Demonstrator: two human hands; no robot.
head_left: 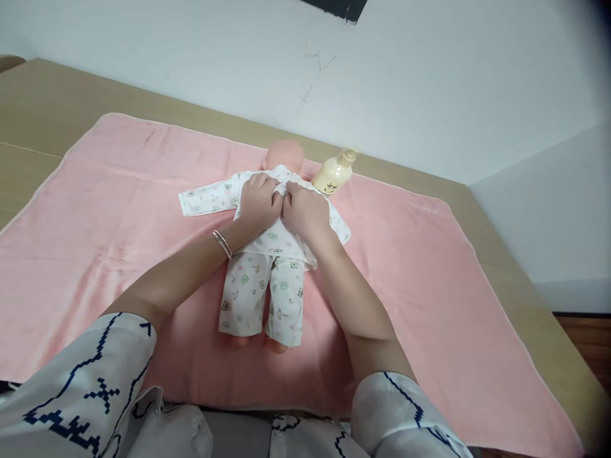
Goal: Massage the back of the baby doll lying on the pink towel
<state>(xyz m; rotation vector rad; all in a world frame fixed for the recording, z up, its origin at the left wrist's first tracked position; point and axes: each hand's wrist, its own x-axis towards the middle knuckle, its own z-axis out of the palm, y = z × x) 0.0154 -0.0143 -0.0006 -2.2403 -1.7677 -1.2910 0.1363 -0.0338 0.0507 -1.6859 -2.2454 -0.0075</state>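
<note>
On the pink blanket [415, 286], near its middle, lies a doll [286, 154] with its bare head toward the wall [167, 57] and its feet toward the person. It wears a white shirt [279, 240] and matching trousers [244, 296], both printed with small green and brown figures. The left hand [259, 200] and the right hand [306, 207] rest side by side on the chest of the shirt, just below the neck, with fingers bent inward and thumbs close to each other; the fingertips are partly hidden, so I cannot tell whether either hand has cloth pinched. One shirt sleeve [210, 200] stretches out flat on the left, while the other lies partly behind the right hand and forearm. Just beside the doll's head, on the right, is a cream bottle [333, 175] with a pump top, its lower part hidden. A thin bracelet [222, 244] circles the left wrist. Under the blanket, the wooden counter [52, 108] shows along the far and right edges, running up near the wall
</note>
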